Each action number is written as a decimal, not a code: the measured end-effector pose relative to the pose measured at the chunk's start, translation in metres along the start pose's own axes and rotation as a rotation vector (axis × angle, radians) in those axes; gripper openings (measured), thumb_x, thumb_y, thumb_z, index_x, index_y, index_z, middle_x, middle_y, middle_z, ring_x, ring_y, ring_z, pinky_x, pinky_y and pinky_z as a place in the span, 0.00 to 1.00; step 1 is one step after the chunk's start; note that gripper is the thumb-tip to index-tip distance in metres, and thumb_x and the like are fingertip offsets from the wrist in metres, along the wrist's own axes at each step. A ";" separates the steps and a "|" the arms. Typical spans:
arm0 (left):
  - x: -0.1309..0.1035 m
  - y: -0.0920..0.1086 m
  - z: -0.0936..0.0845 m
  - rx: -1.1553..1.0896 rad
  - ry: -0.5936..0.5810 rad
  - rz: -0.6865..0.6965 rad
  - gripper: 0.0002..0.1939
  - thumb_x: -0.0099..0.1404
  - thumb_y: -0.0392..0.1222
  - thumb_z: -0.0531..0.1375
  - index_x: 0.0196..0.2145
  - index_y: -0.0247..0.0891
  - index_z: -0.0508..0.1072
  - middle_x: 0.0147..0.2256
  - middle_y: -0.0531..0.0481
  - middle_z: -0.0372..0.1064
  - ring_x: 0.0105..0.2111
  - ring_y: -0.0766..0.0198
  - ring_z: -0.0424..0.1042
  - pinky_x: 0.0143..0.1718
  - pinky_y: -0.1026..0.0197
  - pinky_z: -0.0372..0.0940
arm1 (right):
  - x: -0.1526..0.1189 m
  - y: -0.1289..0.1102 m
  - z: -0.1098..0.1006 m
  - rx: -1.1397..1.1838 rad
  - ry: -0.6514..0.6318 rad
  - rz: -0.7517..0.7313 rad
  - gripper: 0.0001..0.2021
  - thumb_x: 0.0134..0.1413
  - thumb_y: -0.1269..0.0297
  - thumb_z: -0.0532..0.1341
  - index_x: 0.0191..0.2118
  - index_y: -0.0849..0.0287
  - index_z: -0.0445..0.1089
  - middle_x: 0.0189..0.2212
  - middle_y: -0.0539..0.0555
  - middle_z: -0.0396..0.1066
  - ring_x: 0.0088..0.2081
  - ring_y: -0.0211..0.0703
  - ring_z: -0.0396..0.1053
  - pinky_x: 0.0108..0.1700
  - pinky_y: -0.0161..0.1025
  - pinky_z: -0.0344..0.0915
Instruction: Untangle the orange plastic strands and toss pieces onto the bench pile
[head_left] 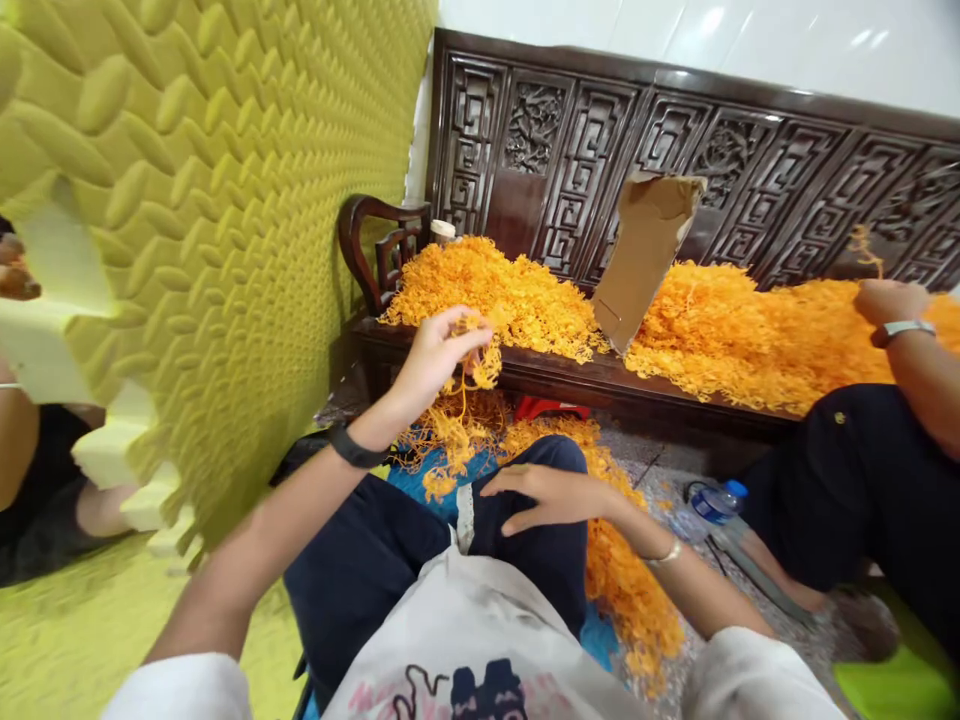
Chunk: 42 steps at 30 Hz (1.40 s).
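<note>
My left hand (442, 365) is raised in front of the wooden bench, its thumb and fingers pinched on an orange branched cluster (486, 372). Thin stems and small curly bits hang down from that cluster toward my lap. My right hand (551, 495) lies over my right thigh with fingers spread, holding nothing. Just beyond my left hand, a heap of small orange pieces (525, 300) covers the left end of the bench. Below it, more orange stems and clusters (450, 440) lie on a blue sheet (427, 480) by my knees.
A cardboard piece (645, 260) stands between the left heap and a larger right heap (735, 330). At the right, another person's hand (892, 300) holds an orange sprig. A water bottle (718, 502) is on the floor. A yellow textured foam wall (247, 200) rises at the left.
</note>
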<state>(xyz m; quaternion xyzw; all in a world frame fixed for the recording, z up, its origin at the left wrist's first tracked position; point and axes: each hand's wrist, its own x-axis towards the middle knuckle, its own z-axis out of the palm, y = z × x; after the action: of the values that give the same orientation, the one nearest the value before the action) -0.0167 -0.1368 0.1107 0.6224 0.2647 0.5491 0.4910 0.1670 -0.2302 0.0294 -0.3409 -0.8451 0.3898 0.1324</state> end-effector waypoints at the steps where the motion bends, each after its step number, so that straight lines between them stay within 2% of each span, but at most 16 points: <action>1: -0.007 -0.009 -0.002 0.004 -0.025 -0.020 0.02 0.54 0.34 0.61 0.27 0.35 0.70 0.20 0.57 0.64 0.17 0.72 0.62 0.19 0.69 0.58 | -0.005 -0.017 -0.018 0.016 0.001 -0.050 0.20 0.46 0.57 0.64 0.47 0.54 0.71 0.43 0.54 0.72 0.45 0.42 0.69 0.49 0.40 0.62; 3: -0.019 -0.030 -0.007 0.009 -0.077 -0.059 0.04 0.54 0.38 0.63 0.27 0.36 0.71 0.21 0.57 0.65 0.19 0.72 0.62 0.21 0.68 0.59 | -0.011 -0.043 -0.035 0.035 -0.063 -0.157 0.16 0.47 0.57 0.64 0.44 0.53 0.73 0.39 0.52 0.74 0.41 0.40 0.71 0.44 0.36 0.64; 6: -0.029 -0.060 -0.009 0.003 -0.127 -0.159 0.07 0.54 0.42 0.63 0.27 0.35 0.73 0.22 0.56 0.66 0.19 0.71 0.62 0.22 0.68 0.58 | -0.011 -0.055 -0.022 -0.164 -0.235 -0.234 0.11 0.44 0.58 0.67 0.36 0.53 0.75 0.29 0.50 0.74 0.30 0.39 0.70 0.33 0.34 0.61; 8: -0.031 -0.075 -0.007 0.008 -0.135 -0.179 0.09 0.54 0.44 0.64 0.26 0.35 0.73 0.22 0.55 0.67 0.20 0.70 0.63 0.22 0.67 0.58 | -0.003 -0.047 -0.012 -0.412 -0.323 -0.155 0.10 0.38 0.59 0.70 0.30 0.55 0.76 0.22 0.51 0.72 0.23 0.39 0.67 0.28 0.35 0.57; 9: -0.031 -0.080 -0.006 0.008 -0.130 -0.184 0.10 0.53 0.45 0.64 0.27 0.35 0.73 0.22 0.55 0.67 0.20 0.69 0.63 0.22 0.67 0.58 | 0.002 -0.041 -0.012 -0.528 -0.295 -0.066 0.10 0.36 0.59 0.71 0.27 0.57 0.75 0.20 0.52 0.71 0.22 0.39 0.65 0.27 0.35 0.55; 11: -0.031 -0.087 -0.003 0.012 -0.103 -0.178 0.12 0.53 0.47 0.63 0.28 0.35 0.72 0.22 0.54 0.68 0.20 0.68 0.64 0.22 0.66 0.59 | 0.015 -0.029 -0.025 -0.658 -0.044 0.149 0.10 0.40 0.60 0.70 0.23 0.60 0.73 0.18 0.54 0.69 0.21 0.41 0.65 0.27 0.36 0.55; 13: -0.031 -0.090 -0.001 0.025 -0.066 -0.164 0.12 0.55 0.48 0.62 0.29 0.35 0.72 0.23 0.54 0.68 0.21 0.68 0.64 0.23 0.66 0.60 | 0.026 -0.020 -0.048 -0.676 0.270 0.290 0.11 0.49 0.59 0.65 0.27 0.63 0.72 0.21 0.58 0.71 0.24 0.43 0.68 0.29 0.37 0.57; 15: -0.032 -0.092 0.000 0.041 -0.037 -0.153 0.12 0.56 0.47 0.62 0.30 0.35 0.72 0.25 0.54 0.69 0.22 0.68 0.64 0.25 0.66 0.60 | 0.037 -0.011 -0.067 -0.548 0.458 0.288 0.14 0.55 0.56 0.59 0.38 0.64 0.71 0.28 0.58 0.73 0.27 0.43 0.69 0.30 0.37 0.59; 17: -0.033 -0.094 0.002 0.065 -0.032 -0.130 0.10 0.57 0.46 0.62 0.31 0.35 0.73 0.28 0.52 0.71 0.26 0.66 0.67 0.29 0.65 0.61 | 0.046 0.000 -0.073 -0.358 0.521 0.226 0.20 0.57 0.52 0.55 0.46 0.63 0.67 0.31 0.56 0.73 0.27 0.40 0.69 0.29 0.34 0.61; 21: -0.036 -0.103 0.005 0.151 -0.070 -0.076 0.08 0.58 0.44 0.61 0.29 0.35 0.74 0.28 0.52 0.71 0.31 0.63 0.69 0.35 0.64 0.62 | 0.059 0.024 -0.052 -0.004 0.676 0.166 0.20 0.51 0.47 0.59 0.35 0.63 0.71 0.22 0.52 0.70 0.23 0.38 0.67 0.26 0.32 0.60; 27: -0.055 -0.120 0.010 0.191 -0.154 -0.153 0.11 0.63 0.46 0.56 0.33 0.37 0.73 0.31 0.51 0.72 0.34 0.61 0.70 0.37 0.63 0.63 | 0.057 0.047 -0.003 0.198 1.046 0.172 0.14 0.46 0.56 0.65 0.23 0.62 0.70 0.21 0.51 0.69 0.24 0.37 0.65 0.29 0.33 0.60; 31: -0.076 -0.126 0.025 0.220 -0.071 -0.249 0.13 0.64 0.48 0.55 0.33 0.38 0.75 0.30 0.49 0.74 0.33 0.59 0.72 0.39 0.61 0.65 | 0.058 0.063 0.027 0.377 1.311 0.190 0.11 0.46 0.58 0.65 0.24 0.62 0.70 0.21 0.50 0.68 0.23 0.37 0.63 0.27 0.33 0.59; 33: -0.086 -0.126 0.030 0.203 -0.009 -0.287 0.13 0.62 0.50 0.56 0.32 0.38 0.76 0.31 0.47 0.75 0.35 0.57 0.73 0.40 0.60 0.66 | 0.054 0.069 0.027 0.436 1.538 0.161 0.10 0.47 0.59 0.64 0.26 0.62 0.70 0.22 0.50 0.68 0.23 0.35 0.62 0.25 0.33 0.59; 37: -0.113 -0.130 0.016 0.107 0.124 -0.446 0.19 0.54 0.57 0.61 0.32 0.38 0.79 0.33 0.45 0.78 0.39 0.51 0.75 0.44 0.58 0.67 | 0.031 0.066 -0.016 0.391 2.071 -0.020 0.07 0.47 0.62 0.64 0.29 0.61 0.69 0.25 0.49 0.68 0.23 0.33 0.61 0.27 0.33 0.60; 40: -0.139 -0.141 -0.008 0.061 0.238 -0.591 0.22 0.46 0.62 0.65 0.29 0.40 0.80 0.33 0.45 0.79 0.41 0.48 0.75 0.43 0.58 0.69 | 0.024 0.058 -0.074 0.193 2.212 -0.230 0.10 0.46 0.62 0.66 0.32 0.61 0.68 0.30 0.51 0.67 0.28 0.36 0.66 0.32 0.36 0.65; 42: -0.155 -0.150 -0.021 0.038 0.326 -0.660 0.25 0.40 0.64 0.66 0.29 0.42 0.81 0.34 0.47 0.79 0.41 0.48 0.75 0.39 0.59 0.71 | 0.032 0.061 -0.119 0.043 2.199 -0.328 0.13 0.49 0.60 0.63 0.40 0.60 0.66 0.33 0.53 0.67 0.32 0.39 0.68 0.36 0.39 0.67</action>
<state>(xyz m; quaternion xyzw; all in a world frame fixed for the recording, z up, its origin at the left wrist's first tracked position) -0.0447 -0.2080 -0.0917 0.4167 0.5362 0.4481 0.5814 0.2307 -0.1131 0.0613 -0.3824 -0.2951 -0.1325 0.8655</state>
